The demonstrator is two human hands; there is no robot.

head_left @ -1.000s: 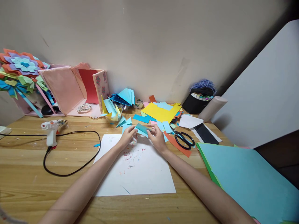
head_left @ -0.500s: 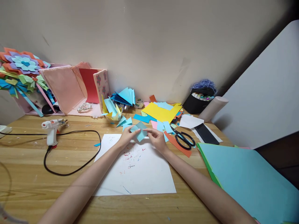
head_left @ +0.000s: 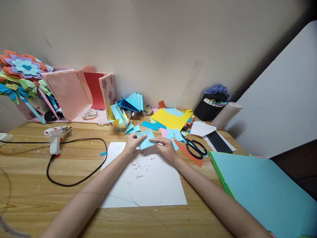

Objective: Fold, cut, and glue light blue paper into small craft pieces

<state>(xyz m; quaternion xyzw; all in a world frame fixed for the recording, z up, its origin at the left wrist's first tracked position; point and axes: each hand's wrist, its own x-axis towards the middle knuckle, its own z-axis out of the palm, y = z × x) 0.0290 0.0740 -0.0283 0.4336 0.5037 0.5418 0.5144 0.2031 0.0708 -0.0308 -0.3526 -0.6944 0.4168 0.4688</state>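
A light blue square of paper (head_left: 146, 140) is held up between my two hands, above the far end of a white sheet (head_left: 148, 185) marked with coloured smears. My left hand (head_left: 132, 144) pinches the square's left side, thumb on its face. At the right edge, my right hand (head_left: 165, 147) has its fingers closed on the paper. Folded light blue pieces (head_left: 132, 129) lie just beyond my left hand. Black-handled scissors (head_left: 195, 148) and an orange strip (head_left: 188, 153) lie to the right of my right hand.
A glue gun (head_left: 55, 140) stands at left, its black cord (head_left: 74, 183) looping across the table. Behind are a pink box (head_left: 70, 96), a bowl of folded paper (head_left: 121, 124) and yellow paper (head_left: 170, 119). Large blue sheets (head_left: 267, 188) lie at right.
The blue square has turned in my hands, from standing on a corner to lying more level, with its face tilted up. My left hand has shifted slightly left.
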